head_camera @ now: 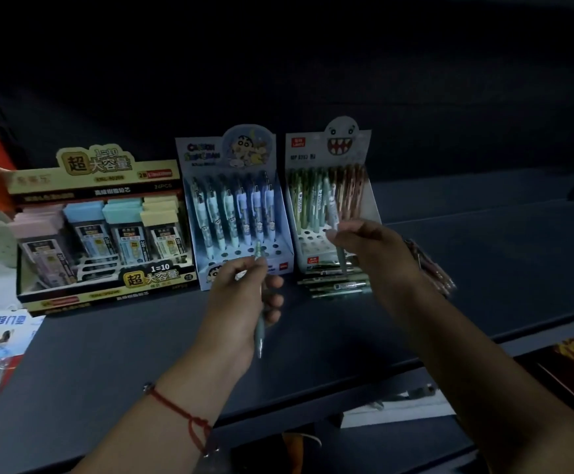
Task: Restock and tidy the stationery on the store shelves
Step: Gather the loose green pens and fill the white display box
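- Three display boxes were counted on the shelf [312, 336].
- One green pen [260, 323] was pinched upright in the left grip [244, 295], before the cartoon box [234, 206].
- One pale pen [334, 220] was pinched in the right grip [367, 248], at the monster box [330, 200].

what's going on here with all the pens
A person is restocking pens on a dark shelf. The left hand holds one green pen; the right hand holds another pen at the monster-face box, whose front holes are empty. More loose pens lie before that box. The cartoon box and lead box stand left.
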A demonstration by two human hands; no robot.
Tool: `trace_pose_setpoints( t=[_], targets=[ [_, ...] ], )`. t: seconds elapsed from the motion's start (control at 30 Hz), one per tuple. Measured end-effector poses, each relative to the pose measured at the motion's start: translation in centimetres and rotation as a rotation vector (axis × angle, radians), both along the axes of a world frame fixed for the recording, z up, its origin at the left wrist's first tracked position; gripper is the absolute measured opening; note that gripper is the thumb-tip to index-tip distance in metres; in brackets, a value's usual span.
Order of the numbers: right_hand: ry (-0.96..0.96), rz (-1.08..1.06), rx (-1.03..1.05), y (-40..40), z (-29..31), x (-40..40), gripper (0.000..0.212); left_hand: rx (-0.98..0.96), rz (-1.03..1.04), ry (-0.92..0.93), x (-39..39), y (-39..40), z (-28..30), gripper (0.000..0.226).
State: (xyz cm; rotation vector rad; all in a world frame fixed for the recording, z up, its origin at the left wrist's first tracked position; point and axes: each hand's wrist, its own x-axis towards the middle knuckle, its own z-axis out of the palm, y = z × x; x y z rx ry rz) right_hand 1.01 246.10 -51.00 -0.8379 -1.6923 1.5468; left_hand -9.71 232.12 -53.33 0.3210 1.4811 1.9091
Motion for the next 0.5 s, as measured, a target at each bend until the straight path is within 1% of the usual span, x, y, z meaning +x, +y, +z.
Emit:
trace_pose_setpoints(
  t=[0.13,0.23,0.4,0.5],
  targets=[
    [0.090,-0.144,0.054,1.7,-0.3,-0.8,0.008,0.007,-0.021,0.042,-0.2,-0.1,-0.1,0.011],
    [0.098,-0.215,0.132,2.8,-0.5,-1.8,0.006,-0.014,-0.024,0.093,-0.4,0.1,-0.1,0.010],
    [0.038,-0.313,0.265,5.3,-1.9,-4.0,0.008,-0.022,-0.033,0.052,-1.0,0.7,-0.2,0.015],
    [-0.103,-0.366,0.396,6.4,-2.8,-5.3,0.010,-0.013,-0.033,0.031,-1.3,1.2,-0.5,0.015]
  ],
)
